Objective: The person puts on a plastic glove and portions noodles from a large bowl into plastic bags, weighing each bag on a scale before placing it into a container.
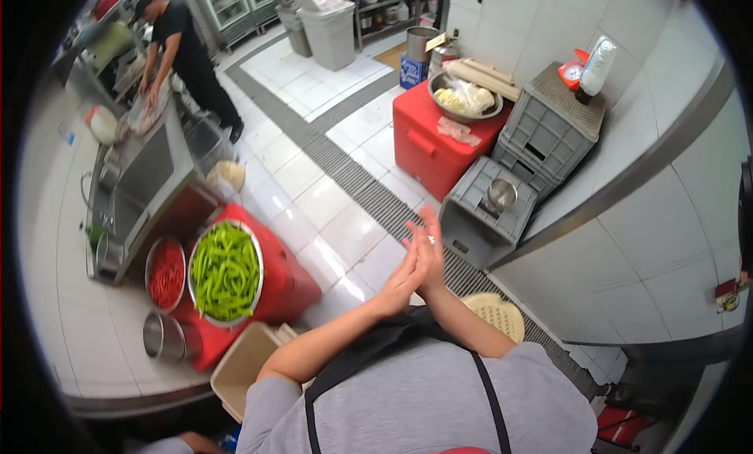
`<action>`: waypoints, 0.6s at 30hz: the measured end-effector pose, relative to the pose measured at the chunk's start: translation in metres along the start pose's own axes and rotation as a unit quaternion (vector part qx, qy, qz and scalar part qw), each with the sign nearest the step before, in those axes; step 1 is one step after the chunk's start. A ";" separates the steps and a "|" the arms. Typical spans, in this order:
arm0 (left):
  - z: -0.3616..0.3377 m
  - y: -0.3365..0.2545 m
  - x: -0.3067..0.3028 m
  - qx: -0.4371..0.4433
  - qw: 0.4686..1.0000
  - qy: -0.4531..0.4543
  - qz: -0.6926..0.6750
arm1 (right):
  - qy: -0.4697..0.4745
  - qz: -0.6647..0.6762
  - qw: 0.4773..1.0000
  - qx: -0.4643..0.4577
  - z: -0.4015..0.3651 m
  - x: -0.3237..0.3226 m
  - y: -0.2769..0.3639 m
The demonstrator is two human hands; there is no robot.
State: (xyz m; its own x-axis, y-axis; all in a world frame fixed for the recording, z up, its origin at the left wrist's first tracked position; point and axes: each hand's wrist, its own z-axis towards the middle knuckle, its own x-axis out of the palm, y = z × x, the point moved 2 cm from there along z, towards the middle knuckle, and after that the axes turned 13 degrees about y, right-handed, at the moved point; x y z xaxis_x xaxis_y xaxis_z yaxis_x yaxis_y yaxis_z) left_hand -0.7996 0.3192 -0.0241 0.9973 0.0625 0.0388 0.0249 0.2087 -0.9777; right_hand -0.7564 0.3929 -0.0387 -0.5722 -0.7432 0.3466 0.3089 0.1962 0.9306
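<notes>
My left hand (401,281) and my right hand (430,254) are pressed together palm to palm in front of my chest, above the tiled floor. Fingers of the right hand are stretched out and point away from me. The left hand lies flat against it, its fingers partly hidden. A small white spot shows between the fingers, too small to name. Neither hand plainly holds anything. Below my right forearm is a yellowish perforated basket (496,317). To the left, a bowl of green peppers (227,272) and a bowl of red peppers (165,273) stand on a red cooler (286,277).
A beige bin (239,364) stands by my left elbow. Ahead right are another red cooler (412,136) with a bowl (468,109) and grey crates (541,132). A floor drain grate (353,171) crosses the floor. A co-worker (188,58) works at the sink counter (149,171).
</notes>
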 end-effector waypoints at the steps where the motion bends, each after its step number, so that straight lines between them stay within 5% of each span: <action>1: 0.011 -0.003 -0.020 -0.021 0.999 0.028 0.024 | 0.012 0.028 1.000 -0.003 0.027 0.000 0.000; 4: 0.033 -0.026 -0.083 -0.106 0.991 0.083 0.018 | 0.082 -0.005 0.996 -0.025 0.111 -0.017 -0.024; 6: 0.036 -0.030 -0.122 -0.177 0.977 0.114 -0.018 | 0.014 0.048 0.998 0.032 0.164 -0.020 -0.020; 8: 0.040 -0.026 -0.167 -0.137 0.990 0.016 0.001 | 0.025 0.059 0.984 0.169 0.215 -0.034 -0.028; 9: 0.041 -0.021 -0.186 -0.136 0.990 0.018 0.001 | -0.003 0.041 0.989 0.140 0.238 -0.029 -0.031; 11: 0.041 -0.005 -0.227 -0.138 0.978 -0.150 -0.032 | 0.019 0.076 0.988 0.132 0.277 -0.026 -0.045; 16: 0.086 0.030 -0.336 -0.169 0.965 -0.198 -0.012 | 0.093 0.107 0.978 0.153 0.364 0.000 -0.096; 18: 0.130 0.019 -0.374 -0.179 0.959 -0.193 0.102 | 0.136 0.156 0.961 0.183 0.394 0.028 -0.100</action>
State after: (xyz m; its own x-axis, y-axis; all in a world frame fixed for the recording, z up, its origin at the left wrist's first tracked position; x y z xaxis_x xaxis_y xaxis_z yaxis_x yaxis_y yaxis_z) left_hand -1.1807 0.4263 -0.0303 0.8853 0.4381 -0.1558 -0.0775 -0.1913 -0.9785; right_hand -1.1031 0.6043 -0.0758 -0.2603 -0.7411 0.6189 0.1175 0.6119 0.7821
